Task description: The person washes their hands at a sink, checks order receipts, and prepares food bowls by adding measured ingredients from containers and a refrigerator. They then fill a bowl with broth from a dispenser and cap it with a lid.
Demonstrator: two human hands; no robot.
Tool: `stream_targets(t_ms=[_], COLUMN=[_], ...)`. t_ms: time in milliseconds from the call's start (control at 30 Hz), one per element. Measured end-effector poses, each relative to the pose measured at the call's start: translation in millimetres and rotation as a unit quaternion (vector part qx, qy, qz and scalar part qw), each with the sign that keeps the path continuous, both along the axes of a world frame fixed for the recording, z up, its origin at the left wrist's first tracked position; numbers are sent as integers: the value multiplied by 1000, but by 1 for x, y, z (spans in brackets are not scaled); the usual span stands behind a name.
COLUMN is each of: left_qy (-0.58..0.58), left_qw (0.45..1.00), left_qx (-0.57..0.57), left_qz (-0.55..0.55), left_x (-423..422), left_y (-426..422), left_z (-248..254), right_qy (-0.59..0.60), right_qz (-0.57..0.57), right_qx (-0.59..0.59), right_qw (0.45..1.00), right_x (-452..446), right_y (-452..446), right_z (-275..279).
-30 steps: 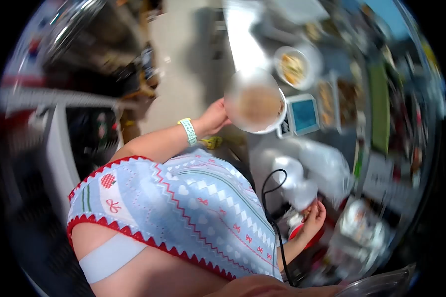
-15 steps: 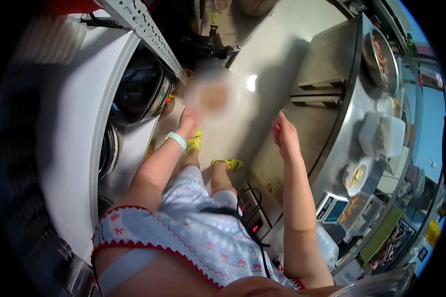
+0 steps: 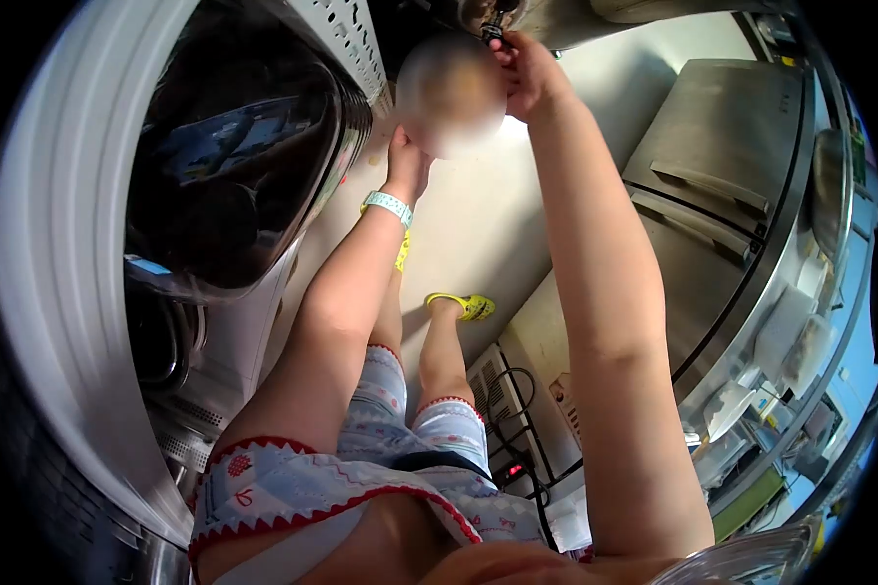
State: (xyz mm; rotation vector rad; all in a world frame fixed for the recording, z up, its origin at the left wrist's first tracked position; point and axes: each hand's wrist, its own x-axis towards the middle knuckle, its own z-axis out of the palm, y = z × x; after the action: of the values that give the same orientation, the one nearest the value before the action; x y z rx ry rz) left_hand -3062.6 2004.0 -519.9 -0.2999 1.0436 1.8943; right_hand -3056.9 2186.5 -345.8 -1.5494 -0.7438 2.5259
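Note:
My left hand (image 3: 410, 164) is up in front of me, its fingers closed at the lower edge of a round, pale, bowl-like thing (image 3: 451, 96). Something brownish shows in its middle, but a blur hides the detail. To the right of it, my right hand (image 3: 535, 80) reaches forward, fingers curled at a short black handle (image 3: 498, 27). What that handle belongs to is partly cut off at the top of the view.
Stacked dark, glossy trays (image 3: 234, 166) sit on a white shelf unit (image 3: 63, 292) at left, beside a perforated upright (image 3: 346, 44). On the right stands a steel counter with cabinet doors (image 3: 722, 146), containers (image 3: 785, 317) on top. A cable (image 3: 529, 409) hangs below.
I have moved forward, nearer the dark trays. Both hands now reach farther ahead; my right hand has gone from hanging free to the black handle. The bowl-like thing stays with my left hand.

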Motion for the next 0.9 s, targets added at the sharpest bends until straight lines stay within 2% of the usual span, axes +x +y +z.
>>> stream_targets(t_ms=[67, 133, 200, 367, 500, 700, 800, 900], left_qy=[21, 9, 55, 23, 25, 18, 3, 7], left_qw=[999, 999, 997, 999, 999, 999, 1000, 999], left_qx=[-28, -45, -34, -23, -35, -36, -28, -46], left_qz=[-25, -23, -41, 26, 19, 1, 3, 3], left_x=[0, 2, -6, -14, -17, -20, -19, -16], left_y=[-1, -7, -7, -6, -6, -8, -7, -3], left_z=[-1, -2, -3, -7, -9, -7, -7, -8], right_qy=[14, -4, -14, -52, -24, -85, -138, -202], right_qz=[-30, 2, 23, 81, 72, 98, -60, -80], right_qx=[-18, -9, -11, 14, 23, 163, 215, 161], right_qw=[999, 1000, 1000, 995, 997, 978, 965, 963], right_x=[1, 11, 17, 33, 39, 48, 64, 88], right_y=[1, -6, -9, -22, -28, -45, -61, -84], right_z=[-6, -4, 0, -23, -35, -31, -37, -86])
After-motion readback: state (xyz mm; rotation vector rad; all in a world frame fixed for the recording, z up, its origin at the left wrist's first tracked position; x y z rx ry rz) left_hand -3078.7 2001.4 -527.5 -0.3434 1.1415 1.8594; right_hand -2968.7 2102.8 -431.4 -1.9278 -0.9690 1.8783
